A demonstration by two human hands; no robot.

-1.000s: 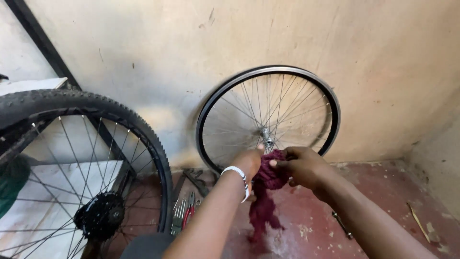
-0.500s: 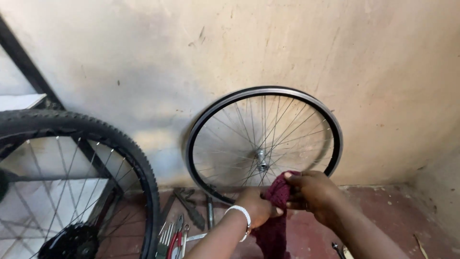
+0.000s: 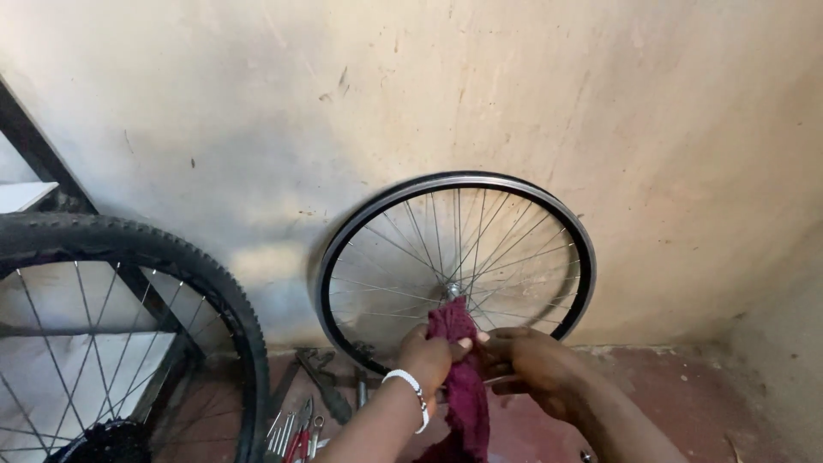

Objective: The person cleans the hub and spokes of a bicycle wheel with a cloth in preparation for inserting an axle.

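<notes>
Rag (image 3: 463, 377), maroon, bunched between both hands in front of bare rim (image 3: 343, 249); upper end touching hub (image 3: 452, 291), lower end hanging past bottom edge of view. Left hand (image 3: 426, 353), white bracelet (image 3: 410, 386) at wrist, clenched on cloth from left side. Right hand (image 3: 527, 364) grasping same cloth from right, fingertips pinched into fold. Rim without tyre, upright, leaning against plastered wall (image 3: 514, 94), standing on red floor (image 3: 686, 394).

Against one second ago: hands and cloth lower in view, more wall above, rim fuller in frame. Head lifted, most likely, rather than hands dropped; rag-to-hub contact unchanged, both grips unchanged. Second wheel (image 3: 214, 283), knobby tyre on, slid further left and down, its hub now near bottom edge. Reading: wiping about hub carrying on, nothing released, nothing shifted on rim.

Also noted: loose hand tools (image 3: 296, 424) on floor between the two wheels, some red-handled, kinds hard to tell. Dark metal bar (image 3: 39, 163) slanting behind tyred wheel. White panel behind its spokes.
</notes>
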